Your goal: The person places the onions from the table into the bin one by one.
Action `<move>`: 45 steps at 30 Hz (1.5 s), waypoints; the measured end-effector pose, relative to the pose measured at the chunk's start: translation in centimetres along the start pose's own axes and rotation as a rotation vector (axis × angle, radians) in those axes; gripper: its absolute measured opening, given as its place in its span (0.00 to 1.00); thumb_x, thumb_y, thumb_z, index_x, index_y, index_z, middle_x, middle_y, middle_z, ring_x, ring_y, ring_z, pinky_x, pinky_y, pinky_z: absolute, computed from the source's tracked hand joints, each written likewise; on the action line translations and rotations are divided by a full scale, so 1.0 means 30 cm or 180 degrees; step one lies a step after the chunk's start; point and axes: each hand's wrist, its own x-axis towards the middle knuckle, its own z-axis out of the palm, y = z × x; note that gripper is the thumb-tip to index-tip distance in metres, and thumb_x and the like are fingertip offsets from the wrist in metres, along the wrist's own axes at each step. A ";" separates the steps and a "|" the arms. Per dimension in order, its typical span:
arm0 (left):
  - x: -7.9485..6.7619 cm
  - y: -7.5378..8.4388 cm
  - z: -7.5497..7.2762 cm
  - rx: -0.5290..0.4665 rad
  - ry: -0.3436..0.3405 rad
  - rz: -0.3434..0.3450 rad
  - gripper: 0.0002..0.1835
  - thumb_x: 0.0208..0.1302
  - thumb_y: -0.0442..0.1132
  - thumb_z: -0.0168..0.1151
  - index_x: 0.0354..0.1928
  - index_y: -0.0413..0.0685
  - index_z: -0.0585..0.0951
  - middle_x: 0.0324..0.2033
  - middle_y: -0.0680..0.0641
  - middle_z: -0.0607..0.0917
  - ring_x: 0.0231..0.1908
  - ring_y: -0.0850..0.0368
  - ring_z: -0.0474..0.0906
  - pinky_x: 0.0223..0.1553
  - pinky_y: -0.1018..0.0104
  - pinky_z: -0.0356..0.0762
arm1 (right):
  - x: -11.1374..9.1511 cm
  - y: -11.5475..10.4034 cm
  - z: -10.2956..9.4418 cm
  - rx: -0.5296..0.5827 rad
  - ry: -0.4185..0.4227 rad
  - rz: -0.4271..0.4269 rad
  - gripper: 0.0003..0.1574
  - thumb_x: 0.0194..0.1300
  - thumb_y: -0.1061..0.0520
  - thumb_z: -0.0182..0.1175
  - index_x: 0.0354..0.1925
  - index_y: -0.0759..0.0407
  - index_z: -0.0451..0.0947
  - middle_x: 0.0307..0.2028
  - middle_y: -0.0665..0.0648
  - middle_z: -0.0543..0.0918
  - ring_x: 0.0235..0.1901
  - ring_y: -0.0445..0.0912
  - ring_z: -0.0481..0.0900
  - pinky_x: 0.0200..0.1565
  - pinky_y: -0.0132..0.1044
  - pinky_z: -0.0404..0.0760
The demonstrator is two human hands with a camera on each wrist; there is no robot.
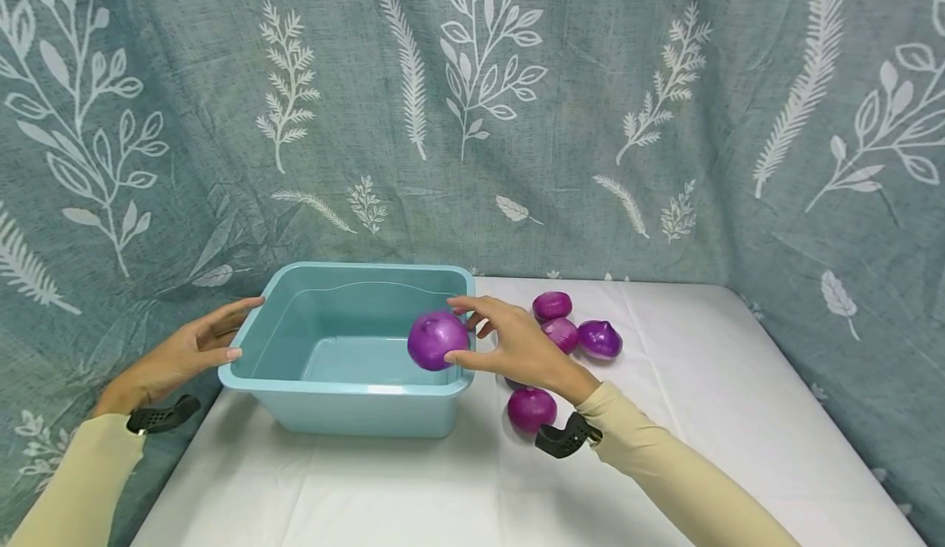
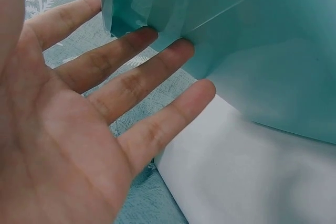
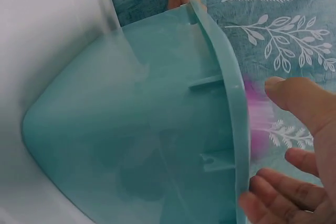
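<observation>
A light blue plastic tub (image 1: 347,410) stands on the left of the white table. My left hand (image 1: 177,354) is at its left end, thumb tip at the rim; in the left wrist view its fingers (image 2: 142,85) reach out straight against the tub's outer side. Over the tub's right end is a purple onion (image 1: 435,340), a blurred patch beyond the rim in the right wrist view. Beside it my right hand (image 1: 517,342) has thumb and fingers spread apart, not closed round the onion.
Several more purple onions (image 1: 600,339) lie on the table right of the tub, some partly hidden by my right hand and wrist. The white cloth-covered table (image 1: 709,416) extends to the right. A patterned grey-green curtain (image 1: 561,120) hangs behind and at the sides.
</observation>
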 end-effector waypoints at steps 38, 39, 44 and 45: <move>-0.001 0.009 -0.002 0.0002 -0.0020 0.0058 0.39 0.79 0.26 0.49 0.84 0.54 0.47 0.82 0.49 0.48 0.70 0.75 0.62 0.61 0.73 0.74 | -0.379 0.611 -0.256 -0.0874 0.0459 0.1396 0.45 0.61 0.41 0.76 0.68 0.61 0.75 0.60 0.69 0.78 0.52 0.66 0.77 0.52 0.60 0.78; -0.001 0.009 -0.002 -0.0001 -0.0027 0.0057 0.39 0.79 0.26 0.49 0.84 0.54 0.47 0.82 0.50 0.48 0.70 0.75 0.62 0.61 0.74 0.74 | -0.384 0.617 -0.256 -0.0870 0.0437 0.1435 0.45 0.61 0.41 0.75 0.68 0.61 0.74 0.60 0.70 0.78 0.53 0.66 0.77 0.52 0.60 0.77; 0.001 0.004 0.001 -0.0043 -0.0067 0.0086 0.40 0.79 0.26 0.49 0.84 0.52 0.46 0.82 0.51 0.48 0.70 0.75 0.62 0.61 0.73 0.74 | -0.402 0.647 -0.244 -0.0870 0.0322 0.1639 0.49 0.63 0.37 0.73 0.70 0.65 0.71 0.58 0.73 0.78 0.52 0.65 0.77 0.51 0.59 0.78; 0.001 0.002 0.001 -0.0047 -0.0068 0.0089 0.40 0.79 0.26 0.49 0.84 0.52 0.46 0.82 0.51 0.48 0.70 0.75 0.62 0.61 0.73 0.74 | -0.405 0.653 -0.242 -0.0870 0.0297 0.1674 0.50 0.63 0.37 0.72 0.70 0.66 0.70 0.57 0.73 0.78 0.52 0.65 0.78 0.51 0.59 0.78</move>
